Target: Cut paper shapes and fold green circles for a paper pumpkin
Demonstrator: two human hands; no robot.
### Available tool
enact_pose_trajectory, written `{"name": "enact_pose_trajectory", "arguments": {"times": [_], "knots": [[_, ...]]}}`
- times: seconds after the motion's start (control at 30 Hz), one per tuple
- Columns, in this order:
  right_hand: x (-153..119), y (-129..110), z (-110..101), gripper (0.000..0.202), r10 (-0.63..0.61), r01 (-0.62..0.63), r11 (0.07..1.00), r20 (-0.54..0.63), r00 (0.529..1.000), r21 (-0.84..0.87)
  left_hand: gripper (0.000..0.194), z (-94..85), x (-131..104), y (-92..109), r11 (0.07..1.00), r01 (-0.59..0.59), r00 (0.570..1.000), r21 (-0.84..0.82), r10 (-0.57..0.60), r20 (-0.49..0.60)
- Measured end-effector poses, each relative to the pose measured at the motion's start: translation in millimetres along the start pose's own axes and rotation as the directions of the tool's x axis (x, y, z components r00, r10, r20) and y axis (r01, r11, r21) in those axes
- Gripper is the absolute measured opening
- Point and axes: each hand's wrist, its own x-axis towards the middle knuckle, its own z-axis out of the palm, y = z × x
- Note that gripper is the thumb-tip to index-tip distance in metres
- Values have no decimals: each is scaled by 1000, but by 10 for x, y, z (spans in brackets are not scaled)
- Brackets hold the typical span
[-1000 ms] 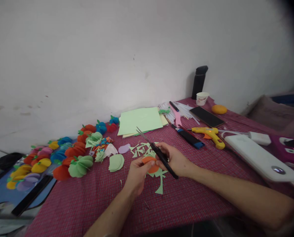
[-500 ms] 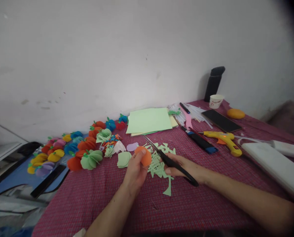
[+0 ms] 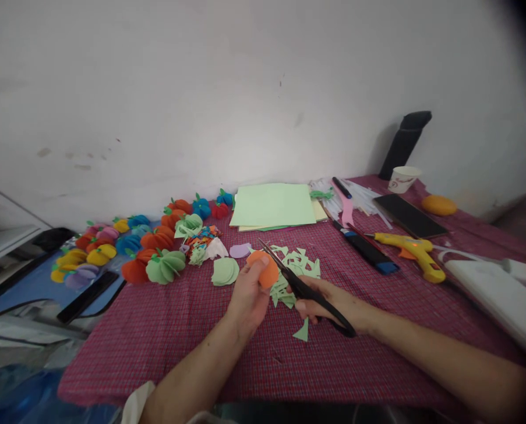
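Observation:
An orange paper disc (image 3: 267, 270) is pinched in my left hand (image 3: 249, 294), thumb on top. My right hand (image 3: 327, 300) grips black-handled scissors (image 3: 309, 292), whose blades point up and left beside the disc's right edge. Beneath and behind the hands lies a heap of light green paper scraps (image 3: 296, 265). A stack of light green rounded pieces (image 3: 225, 271) sits left of my left hand, with a lilac piece (image 3: 240, 251) just behind it. One loose green scrap (image 3: 302, 331) lies below my right hand.
Colourful paper pumpkins (image 3: 157, 238) crowd the left side. Light green sheets (image 3: 274, 205) lie by the wall. To the right are a utility knife (image 3: 369, 250), a yellow glue gun (image 3: 410, 250), a phone (image 3: 408, 215), a paper cup (image 3: 403, 179), a black bottle (image 3: 405, 144) and a white box (image 3: 495, 300).
The view has shifted slightly. My left hand and the orange disc have turned a little, and the disc shows more fully beside the scissor blades. Both hands keep their holds.

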Motion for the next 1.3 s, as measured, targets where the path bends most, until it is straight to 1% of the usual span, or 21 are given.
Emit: {"name": "enact_pose_trajectory", "arguments": {"times": [0.33, 0.6, 0.77, 1.0, 1.1, 1.3], "knots": [[-1, -10, 38, 34, -6, 6, 1000, -24, 1000, -28, 17, 20, -9, -3, 1000, 10, 1000, 10, -10, -14], [0, -19, 22, 36, -6, 4, 998, -31, 1000, -68, 15, 21, -7, -4, 1000, 6, 1000, 1, -6, -20], [2, -33, 22, 36, 0, -2, 998, -32, 999, -69, 17, 5, 4, -12, 1000, -1, 1000, 20, 1, -20], [20, -42, 36, 31, -23, 21, 998, -35, 999, -53, 18, 29, -10, 5, 1000, 1, 999, 26, 0, -42], [17, -70, 42, 28, -23, 21, 998, -43, 999, -52, 17, 27, -13, 5, 1000, -13, 999, 25, 14, -32], [19, -63, 41, 28, -26, 24, 999, -43, 999, -41, 17, 24, -8, -8, 998, -39, 998, 51, 42, -54]]}}
